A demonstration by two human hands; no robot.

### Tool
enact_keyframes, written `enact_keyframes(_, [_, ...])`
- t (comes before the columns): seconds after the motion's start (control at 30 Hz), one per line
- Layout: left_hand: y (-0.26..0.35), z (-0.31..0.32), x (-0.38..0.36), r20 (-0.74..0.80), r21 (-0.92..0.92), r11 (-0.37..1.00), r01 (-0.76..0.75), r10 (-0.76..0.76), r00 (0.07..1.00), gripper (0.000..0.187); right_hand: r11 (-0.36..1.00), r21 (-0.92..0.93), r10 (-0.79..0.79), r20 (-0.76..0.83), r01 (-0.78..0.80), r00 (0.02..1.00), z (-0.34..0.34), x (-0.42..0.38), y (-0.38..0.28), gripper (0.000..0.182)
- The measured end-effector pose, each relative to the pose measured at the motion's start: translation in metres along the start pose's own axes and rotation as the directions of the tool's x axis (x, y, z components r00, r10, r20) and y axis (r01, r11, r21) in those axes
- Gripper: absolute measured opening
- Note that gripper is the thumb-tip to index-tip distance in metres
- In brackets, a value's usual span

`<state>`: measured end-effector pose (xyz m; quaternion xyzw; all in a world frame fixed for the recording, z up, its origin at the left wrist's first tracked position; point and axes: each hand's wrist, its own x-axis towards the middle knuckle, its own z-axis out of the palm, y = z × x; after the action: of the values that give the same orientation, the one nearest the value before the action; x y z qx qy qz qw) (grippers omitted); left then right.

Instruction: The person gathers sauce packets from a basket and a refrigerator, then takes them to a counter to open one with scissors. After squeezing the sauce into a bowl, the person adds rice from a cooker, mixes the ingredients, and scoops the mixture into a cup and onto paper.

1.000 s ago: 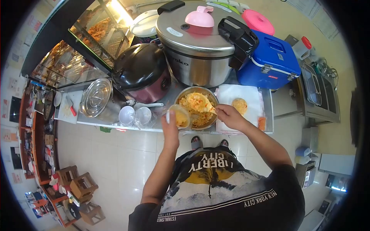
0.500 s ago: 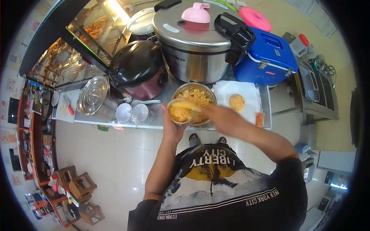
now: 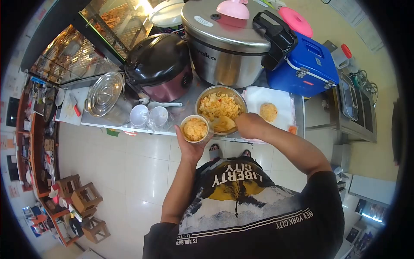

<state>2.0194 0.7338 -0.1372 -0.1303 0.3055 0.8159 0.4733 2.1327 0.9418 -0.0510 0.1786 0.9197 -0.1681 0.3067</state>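
My left hand (image 3: 189, 146) is wrapped round a small bowl (image 3: 206, 137) filled with yellow-orange fried rice (image 3: 195, 129), held in front of the table edge. My right hand (image 3: 250, 125) grips a yellowish rice paddle (image 3: 224, 124), whose blade lies in the rice inside a metal mixing bowl (image 3: 244, 103). The paddle's handle is mostly hidden by my fingers. On white paper (image 3: 279, 96) to the right sits a round flat mound of rice (image 3: 268, 112). Two white cups (image 3: 139, 115) stand left of my left hand, with a white spoon (image 3: 166, 104) behind them.
Behind the bowl stand a large steel cooker (image 3: 224, 64), a smaller black-lidded rice cooker (image 3: 159, 64) and a blue cooler box (image 3: 304, 64). A lidded metal pot (image 3: 105, 97) and a red-handled knife (image 3: 75, 106) are at the left. Wooden stools (image 3: 86, 198) stand on the floor.
The paddle has moved from over the small bowl down into the rice of the mixing bowl. My left hand has shifted slightly left and down with the small bowl, its rice now uncovered.
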Motion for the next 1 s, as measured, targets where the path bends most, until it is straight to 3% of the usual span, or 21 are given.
enact_keyframes(0.13, [-0.001,0.005,-0.004,0.014,0.039,0.998,0.041,-0.041,0.999,0.092,0.988,0.154,-0.006,-0.002,0.006,1.0,0.017,0.013,-0.019,0.026])
enact_keyframes(0.27, [-0.009,0.0,-0.001,0.088,0.042,0.999,0.024,-0.028,0.996,0.093,0.953,0.293,-0.034,-0.149,0.077,0.988,0.031,0.013,-0.038,0.026])
enact_keyframes(0.37, [-0.007,0.003,-0.002,0.072,0.088,0.996,0.014,-0.02,0.997,0.092,0.894,0.406,-0.064,-0.306,0.191,0.95,0.041,0.019,-0.008,0.026])
enact_keyframes(0.47, [-0.004,0.006,-0.006,0.053,0.162,0.987,0.003,-0.012,0.999,0.09,0.769,0.551,-0.165,-0.32,0.325,0.933,0.063,0.043,0.044,0.026])
enact_keyframes(0.67, [0.008,0.013,-0.022,0.057,0.311,0.948,-0.07,0.054,0.997,0.086,0.417,0.9,0.011,-0.142,0.125,0.99,0.062,0.028,0.067,0.025])
enact_keyframes(0.87, [0.01,0.046,0.001,0.086,0.387,0.916,-0.103,0.075,0.993,0.082,0.52,0.767,-0.047,-0.414,0.376,0.909,0.031,-0.011,0.058,0.015])
enact_keyframes(0.93, [0.002,0.065,0.013,0.114,0.348,0.933,-0.096,0.059,0.992,0.082,0.828,0.415,-0.069,-0.59,0.376,0.804,0.034,-0.023,0.032,0.019])
enact_keyframes(0.97, [-0.002,0.078,0.016,0.098,0.262,0.963,-0.061,0.036,0.995,0.082,0.925,0.206,-0.106,-0.664,0.318,0.74,0.037,-0.029,0.016,0.024])
enact_keyframes(1.0, [-0.005,0.084,0.021,0.103,0.263,0.961,-0.079,0.053,0.993,0.082,0.943,0.166,-0.119,-0.637,0.287,0.762,0.04,-0.036,-0.001,0.031])
